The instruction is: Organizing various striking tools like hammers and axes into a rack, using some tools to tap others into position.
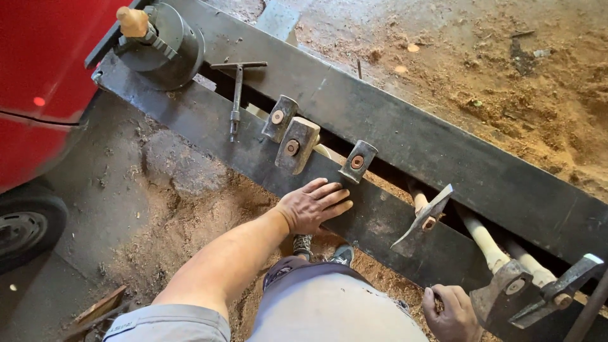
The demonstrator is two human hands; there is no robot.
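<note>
My left hand (313,204) lies flat, fingers spread, on the near dark steel beam (190,120), just below a hammer head (357,161). My right hand (451,313) curls at the beam's near edge by a heavy axe head (506,292); whether it grips anything cannot be seen. Two more hammer heads (296,144) (279,118) and a pick-like head (425,215) hang between the two beams, with pale wooden handles (484,240) in the gap.
A lathe chuck (161,44) holding a wooden knob (132,21) sits at the beam's far left end. A T-shaped key (236,92) lies across the gap. A red vehicle (38,76) and its tyre (25,225) stand left. Sawdust (494,82) covers the ground.
</note>
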